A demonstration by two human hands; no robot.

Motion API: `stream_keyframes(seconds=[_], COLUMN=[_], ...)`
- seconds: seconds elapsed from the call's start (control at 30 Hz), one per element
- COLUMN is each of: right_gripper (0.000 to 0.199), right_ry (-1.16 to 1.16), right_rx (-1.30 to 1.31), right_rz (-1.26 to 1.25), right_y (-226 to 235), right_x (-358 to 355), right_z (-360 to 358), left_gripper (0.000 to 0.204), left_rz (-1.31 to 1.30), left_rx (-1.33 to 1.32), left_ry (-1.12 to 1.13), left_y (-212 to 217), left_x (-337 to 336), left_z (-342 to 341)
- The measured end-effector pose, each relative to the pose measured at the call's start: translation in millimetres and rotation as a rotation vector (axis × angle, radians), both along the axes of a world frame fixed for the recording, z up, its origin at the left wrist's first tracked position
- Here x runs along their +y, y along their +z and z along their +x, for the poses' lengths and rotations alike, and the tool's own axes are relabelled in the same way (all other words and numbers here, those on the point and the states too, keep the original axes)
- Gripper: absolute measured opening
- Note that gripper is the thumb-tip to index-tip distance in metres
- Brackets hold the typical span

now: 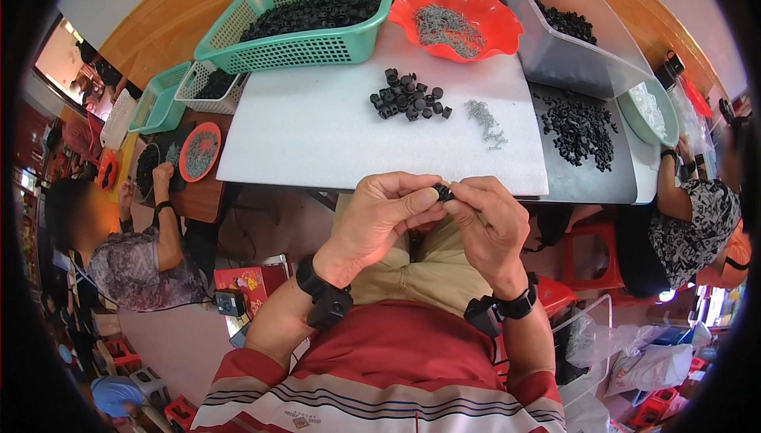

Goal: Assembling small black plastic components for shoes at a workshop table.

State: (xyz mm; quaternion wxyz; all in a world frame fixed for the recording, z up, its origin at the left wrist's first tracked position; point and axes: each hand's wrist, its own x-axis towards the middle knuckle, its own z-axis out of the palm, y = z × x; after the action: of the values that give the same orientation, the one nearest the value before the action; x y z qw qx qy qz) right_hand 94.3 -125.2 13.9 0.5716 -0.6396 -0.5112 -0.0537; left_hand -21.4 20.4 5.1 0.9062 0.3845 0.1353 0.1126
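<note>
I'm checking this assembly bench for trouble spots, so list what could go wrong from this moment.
The small black part is pinched between the fingertips of the left hand and right hand above the lap, off the white board; a slip would likely send it to the floor. The loose black parts and the small metal pieces lie unfenced and could scatter if brushed.

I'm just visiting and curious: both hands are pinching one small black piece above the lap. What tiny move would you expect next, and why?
Probably a small press or twist between the fingertips. The left hand and right hand meet on one small black part, while more black parts and small metal springs lie on the white board.
</note>
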Motion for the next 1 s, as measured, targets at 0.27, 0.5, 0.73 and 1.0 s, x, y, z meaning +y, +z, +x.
stream_keyframes(seconds=[0.27, 0.5, 0.73, 1.0], right_gripper=[0.015, 0.018, 0.023, 0.028], right_ry=[-0.021, -0.024, -0.049, -0.072], right_rx=[-0.059, -0.096, -0.14, -0.201], right_rz=[0.014, 0.028, 0.036, 0.03], right_y=[-3, -6, -12, -14], right_x=[0, -1, -3, -6], right_z=[0, 2, 5, 5], left_gripper=[0.022, 0.022, 0.023, 0.028], left_rz=[0.009, 0.006, 0.077, 0.14], left_rx=[0.002, -0.026, -0.038, -0.009], left_ry=[0.013, 0.013, 0.008, 0.061], left_y=[2, 3, -3, 2], left_x=[-3, -5, -5, -13], left_z=[1, 2, 3, 6])
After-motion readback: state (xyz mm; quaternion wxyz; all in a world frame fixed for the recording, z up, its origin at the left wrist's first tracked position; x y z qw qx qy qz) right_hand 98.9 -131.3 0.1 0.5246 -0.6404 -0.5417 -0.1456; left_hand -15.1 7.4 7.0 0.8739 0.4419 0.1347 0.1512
